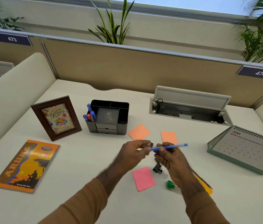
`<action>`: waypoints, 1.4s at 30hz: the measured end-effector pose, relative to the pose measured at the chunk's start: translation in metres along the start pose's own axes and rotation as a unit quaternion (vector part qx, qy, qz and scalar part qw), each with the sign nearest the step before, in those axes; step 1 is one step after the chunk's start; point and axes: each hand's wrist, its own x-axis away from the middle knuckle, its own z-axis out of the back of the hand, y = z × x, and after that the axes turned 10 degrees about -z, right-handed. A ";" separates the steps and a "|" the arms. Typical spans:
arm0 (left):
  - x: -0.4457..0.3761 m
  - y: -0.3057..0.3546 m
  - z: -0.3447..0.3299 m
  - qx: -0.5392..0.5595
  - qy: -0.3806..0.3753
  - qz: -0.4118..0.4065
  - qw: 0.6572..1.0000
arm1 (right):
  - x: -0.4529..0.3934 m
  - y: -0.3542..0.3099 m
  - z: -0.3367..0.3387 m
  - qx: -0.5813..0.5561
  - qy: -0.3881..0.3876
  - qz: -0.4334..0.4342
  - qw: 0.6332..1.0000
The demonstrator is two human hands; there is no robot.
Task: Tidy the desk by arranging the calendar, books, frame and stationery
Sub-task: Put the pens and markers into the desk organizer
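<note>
A blue pen (174, 146) is held level above the middle of the desk. My right hand (173, 160) grips its shaft, and my left hand (133, 151) pinches its left end, with a small black clip (151, 144) showing between the fingers. Behind them stands a black organiser (109, 118) with several pens in its left slot. A brown picture frame (56, 118) stands upright at the left, and an orange notebook (26, 166) lies flat in front of it. A June desk calendar (247, 149) sits at the right.
Two orange sticky notes (139, 132) (169, 137) and a pink one (143, 178) lie near my hands, with black binder clips (158, 168), a green-capped item (170, 184) and a yellow book (203, 183) partly under my right arm. An open cable tray (189, 109) sits at the back right.
</note>
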 end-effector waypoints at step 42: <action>-0.107 0.001 0.215 -0.590 0.163 -0.033 0.790 | 0.019 -0.027 0.106 0.174 0.250 0.034 0.952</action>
